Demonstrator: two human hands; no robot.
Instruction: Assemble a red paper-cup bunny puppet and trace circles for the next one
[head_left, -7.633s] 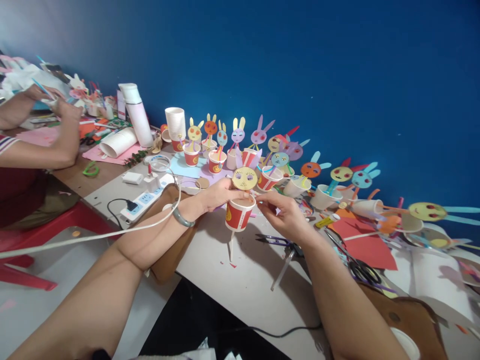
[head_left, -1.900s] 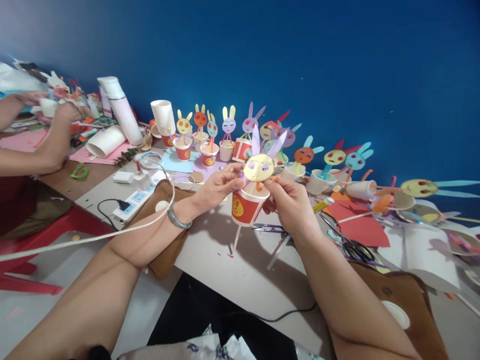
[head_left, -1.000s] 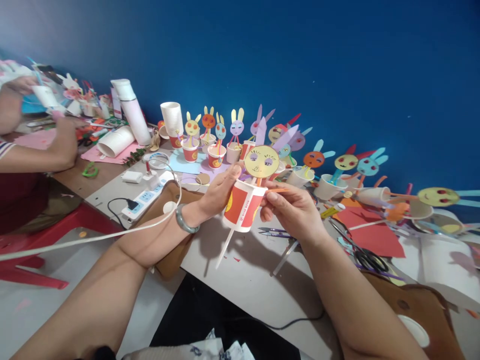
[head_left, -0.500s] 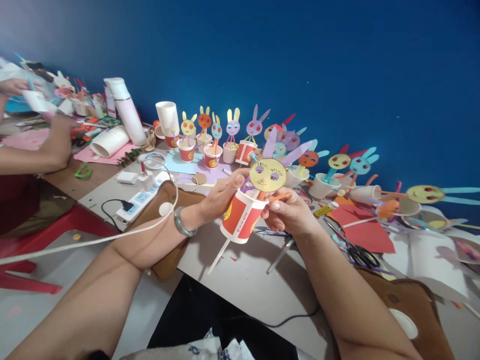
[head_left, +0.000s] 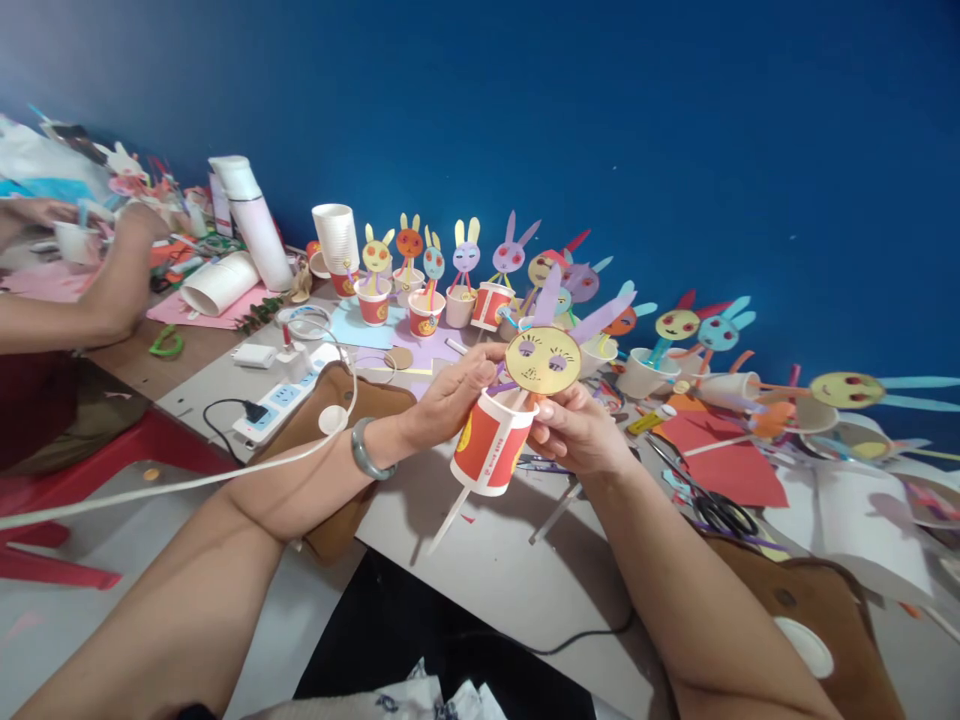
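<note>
- My left grip [head_left: 454, 402] clasps the red cup [head_left: 491, 452] by its left side.
- My right grip [head_left: 579, 430] curls at the cup's right rim; whether it pinches anything, I can't tell.
- The cup's stick [head_left: 450, 520] slants down-left from its base; both hands are equally near.

A blue wall [head_left: 465, 120] rises behind the tabletop [head_left: 495, 565]. Far left, a tall white bottle [head_left: 259, 232] stands beside a white cylinder [head_left: 223, 282] lying on pink paper [head_left: 171, 307]. Nearer, a white adapter [head_left: 253, 355] lies by a power strip [head_left: 282, 402] with a black plug [head_left: 255, 411]. A red stool [head_left: 184, 445] stands near left.
</note>
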